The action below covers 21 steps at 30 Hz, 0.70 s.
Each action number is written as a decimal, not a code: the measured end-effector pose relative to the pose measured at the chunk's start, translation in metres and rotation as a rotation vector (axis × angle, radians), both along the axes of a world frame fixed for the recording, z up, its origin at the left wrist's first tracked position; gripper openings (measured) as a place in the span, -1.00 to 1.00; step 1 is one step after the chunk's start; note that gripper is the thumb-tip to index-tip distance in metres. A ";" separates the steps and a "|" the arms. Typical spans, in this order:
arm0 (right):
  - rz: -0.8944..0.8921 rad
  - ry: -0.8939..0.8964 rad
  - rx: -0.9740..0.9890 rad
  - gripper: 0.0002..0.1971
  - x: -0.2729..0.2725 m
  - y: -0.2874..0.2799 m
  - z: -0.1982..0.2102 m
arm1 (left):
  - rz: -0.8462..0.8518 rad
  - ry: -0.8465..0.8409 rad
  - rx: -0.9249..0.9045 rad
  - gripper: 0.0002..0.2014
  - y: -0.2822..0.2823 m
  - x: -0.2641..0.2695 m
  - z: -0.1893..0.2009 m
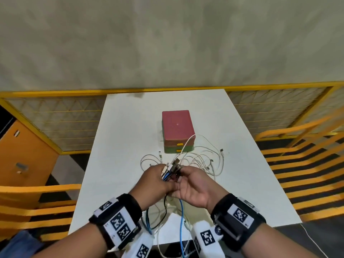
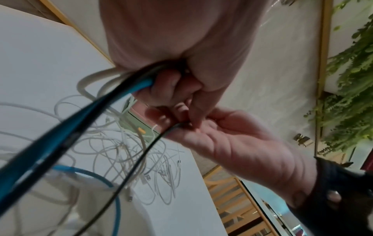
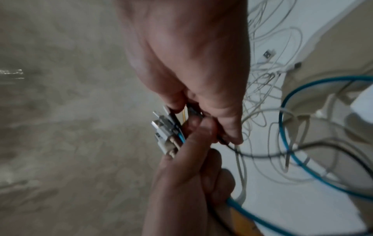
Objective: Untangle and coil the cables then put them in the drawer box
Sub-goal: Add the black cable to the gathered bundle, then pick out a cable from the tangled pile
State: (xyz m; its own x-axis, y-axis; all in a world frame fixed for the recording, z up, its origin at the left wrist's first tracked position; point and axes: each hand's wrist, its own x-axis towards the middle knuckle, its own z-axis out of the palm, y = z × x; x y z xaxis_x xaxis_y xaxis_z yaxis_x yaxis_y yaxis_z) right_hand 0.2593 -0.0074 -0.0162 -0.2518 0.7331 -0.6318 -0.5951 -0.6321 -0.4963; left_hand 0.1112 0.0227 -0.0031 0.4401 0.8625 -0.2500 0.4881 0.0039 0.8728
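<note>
My left hand grips a bundle of cable ends, blue, black and white, with the plugs sticking out past its fingers. My right hand meets it from the right and pinches a thin black cable beside the bundle. From both hands a blue cable and a black cable hang toward me. White cables lie tangled on the table in front of the red and green drawer box. Both of its drawers are closed.
The white table reaches to a yellow railing at the back. Orange bars flank the table on either side, and an orange cabinet stands at the left. One white cable trails off the table's near right corner.
</note>
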 end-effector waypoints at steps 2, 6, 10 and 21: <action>-0.029 -0.091 -0.015 -0.70 0.019 -0.003 -0.003 | -0.166 0.058 -0.104 -0.86 -0.003 -0.004 -0.001; -0.210 -0.756 -0.022 -0.90 0.084 0.008 -0.029 | -0.559 0.195 -0.241 -0.92 -0.013 -0.019 0.000; 0.108 -1.276 -0.222 -0.78 0.129 0.015 -0.079 | -0.497 0.194 -0.111 -0.84 -0.014 -0.023 0.004; -0.408 -0.893 -0.168 -0.76 0.131 0.019 -0.096 | 0.186 -0.363 -0.200 -0.60 0.015 -0.004 0.040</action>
